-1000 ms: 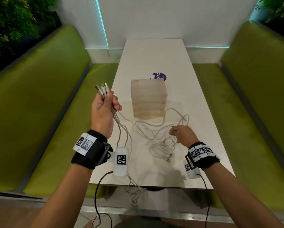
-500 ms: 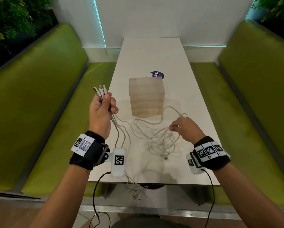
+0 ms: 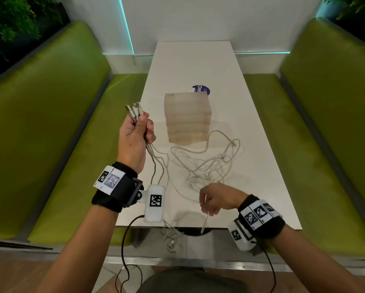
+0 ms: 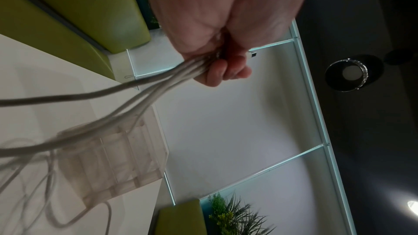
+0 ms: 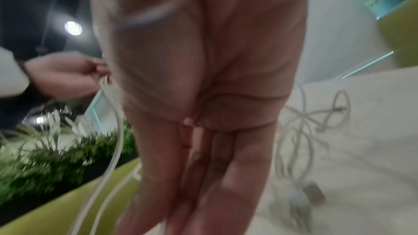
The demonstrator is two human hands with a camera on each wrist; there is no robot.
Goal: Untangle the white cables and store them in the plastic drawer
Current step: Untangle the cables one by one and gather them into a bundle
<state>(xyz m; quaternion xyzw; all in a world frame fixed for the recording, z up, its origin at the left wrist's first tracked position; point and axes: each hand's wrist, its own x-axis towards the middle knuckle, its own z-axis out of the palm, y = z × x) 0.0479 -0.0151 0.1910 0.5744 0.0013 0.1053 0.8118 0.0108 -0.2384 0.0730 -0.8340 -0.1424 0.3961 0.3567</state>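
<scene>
Untangling is underway: plug ends are gripped in the left hand; one cable is seemingly pinched by the right hand, to be pulled free next.

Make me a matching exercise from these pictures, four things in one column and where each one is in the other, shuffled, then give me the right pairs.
Things:
1. cable plugs
2. plastic drawer
3. purple sticker
4. tangled cable pile

Places:
A. on the table just behind the plastic drawer
B. sticking up out of the left hand
C. loose on the table between the plastic drawer and the right hand
D. standing near the middle of the table

Pairs: 1-B, 2-D, 3-A, 4-C
</scene>
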